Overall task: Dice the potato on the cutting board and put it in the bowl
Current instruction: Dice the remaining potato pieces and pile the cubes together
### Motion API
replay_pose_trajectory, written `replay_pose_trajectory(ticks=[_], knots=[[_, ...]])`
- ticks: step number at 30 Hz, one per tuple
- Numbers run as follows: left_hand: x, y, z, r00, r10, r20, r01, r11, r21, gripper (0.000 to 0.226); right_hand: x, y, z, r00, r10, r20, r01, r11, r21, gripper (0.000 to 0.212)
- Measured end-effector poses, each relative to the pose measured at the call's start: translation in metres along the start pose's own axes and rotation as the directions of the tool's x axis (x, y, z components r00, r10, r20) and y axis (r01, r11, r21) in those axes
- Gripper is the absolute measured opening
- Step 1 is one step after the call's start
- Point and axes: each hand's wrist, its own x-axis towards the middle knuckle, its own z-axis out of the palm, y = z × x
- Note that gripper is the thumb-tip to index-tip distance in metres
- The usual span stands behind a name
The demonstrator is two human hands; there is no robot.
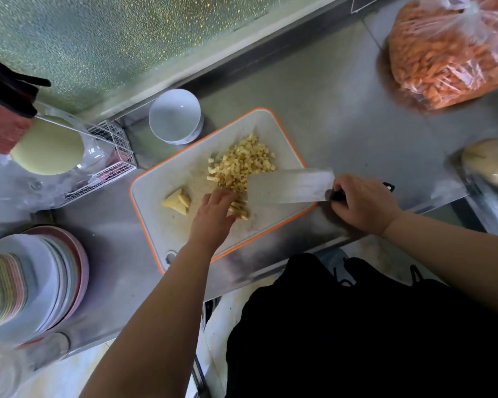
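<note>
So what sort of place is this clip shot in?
Probably a commercial or canteen kitchen: a stainless steel counter, a tall stack of plates at one end, and a large plastic bag of cut carrot by the cutting board.

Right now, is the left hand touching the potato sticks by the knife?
Touching. The head view shows the left hand with its fingers lying on the potato sticks beside the knife.
</note>
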Motion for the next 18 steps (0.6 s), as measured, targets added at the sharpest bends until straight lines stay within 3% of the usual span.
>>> replay_pose_trajectory(ticks=[4, 8, 10, 13, 15, 18], knots=[[0.0, 0.006, 0.005, 0.998, -0.047, -0.032, 0.045, 0.997, -0.067, 0.035, 0.009, -0.019, -0.003, 1.0, 0.024, -0.003, -0.024, 0.998, 0.05, 0.04], [-0.011, 0.018, 0.018, 0.955, -0.28, -0.092, 0.271, 0.957, -0.104, 0.023, 0.024, -0.05, -0.005, 0.985, 0.13, 0.112, -0.141, 0.985, 0.098, 0.031], [-0.016, 0.032, 0.025, 0.895, -0.428, -0.123, 0.414, 0.902, -0.123, 0.026, 0.03, -0.065, -0.001, 0.982, 0.129, 0.138, -0.145, 0.983, 0.116, 0.032], [-0.017, 0.05, 0.028, 0.746, -0.663, -0.063, 0.619, 0.725, -0.302, 0.037, 0.038, -0.085, 0.005, 0.96, 0.118, 0.253, -0.136, 0.989, 0.058, 0.027], [-0.017, 0.056, 0.031, 0.707, -0.705, -0.045, 0.635, 0.662, -0.398, 0.033, 0.041, -0.093, 0.012, 0.95, 0.094, 0.297, -0.093, 0.996, -0.018, 0.022], [-0.023, 0.06, 0.034, 0.714, -0.695, -0.085, 0.569, 0.647, -0.506, 0.033, 0.043, -0.099, 0.018, 0.928, 0.075, 0.365, -0.056, 0.997, -0.062, 0.023]])
